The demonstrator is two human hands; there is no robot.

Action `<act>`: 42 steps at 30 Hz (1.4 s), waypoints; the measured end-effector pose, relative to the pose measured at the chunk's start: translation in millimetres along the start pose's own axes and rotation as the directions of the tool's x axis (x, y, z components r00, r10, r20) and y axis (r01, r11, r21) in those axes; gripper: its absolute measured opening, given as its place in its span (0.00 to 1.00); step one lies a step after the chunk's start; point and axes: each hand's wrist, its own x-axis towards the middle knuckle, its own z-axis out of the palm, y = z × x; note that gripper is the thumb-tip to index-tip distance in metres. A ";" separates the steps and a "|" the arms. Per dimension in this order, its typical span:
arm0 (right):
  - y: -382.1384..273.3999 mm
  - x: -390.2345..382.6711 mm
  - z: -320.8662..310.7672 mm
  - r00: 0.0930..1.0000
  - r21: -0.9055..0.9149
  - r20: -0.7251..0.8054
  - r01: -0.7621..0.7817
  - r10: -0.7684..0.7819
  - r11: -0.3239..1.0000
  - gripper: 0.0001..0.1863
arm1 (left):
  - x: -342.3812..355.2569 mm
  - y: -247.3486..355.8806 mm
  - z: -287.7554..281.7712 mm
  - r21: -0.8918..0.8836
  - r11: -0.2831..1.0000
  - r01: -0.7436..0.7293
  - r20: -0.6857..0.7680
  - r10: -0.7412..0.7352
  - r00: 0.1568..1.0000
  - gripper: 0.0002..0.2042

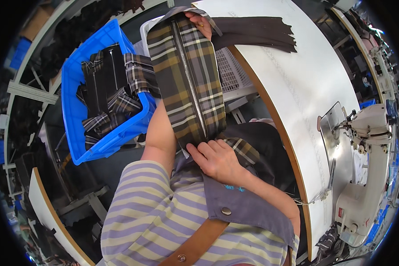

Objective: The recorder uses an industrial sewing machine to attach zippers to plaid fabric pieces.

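Observation:
A long plaid fabric piece (166, 75) in olive, black and white, with a silver-toothed zipper (188, 80) down its middle, is stretched out in front of me. My left forearm passes behind it. My left hand (201, 24) shows at the far right corner, its fingers closed over the fabric's edge; the rest of that hand is hidden. At the near end, my right hand (220, 162) pinches the fabric close to the zipper's lower end. Another bit of plaid cloth (241, 150) hangs beside my right wrist.
On the left, a blue bin (71, 115) holds several plaid and black zippered pieces, one draped over its rim. A white table (270, 84) curves along the right with a sewing machine (363, 177). Dark brown cloth (257, 33) lies at its far end. A white basket (230, 71) sits below.

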 end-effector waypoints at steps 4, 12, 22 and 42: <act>1.6 -1.5 1.6 1.000 -0.013 0.013 -0.009 0.009 1.000 0.24 | 1.3 0.0 7.2 -0.083 0.995 0.051 -0.204 -0.067 0.977 0.09; 4.1 -5.4 4.7 0.999 0.071 0.041 -0.024 0.021 0.997 0.21 | 9.1 -12.7 22.8 0.176 0.984 0.041 0.163 -0.071 0.984 0.20; 2.8 60.7 -16.3 0.874 0.905 0.308 -0.391 0.375 0.169 0.29 | 66.0 284.0 205.3 0.528 -0.302 0.794 -0.186 0.871 0.455 0.22; -74.9 -213.4 -195.7 -0.100 0.381 -0.476 -0.919 0.874 0.102 0.11 | 46.7 -113.0 117.5 0.669 -0.629 0.396 -0.710 -0.699 0.089 0.18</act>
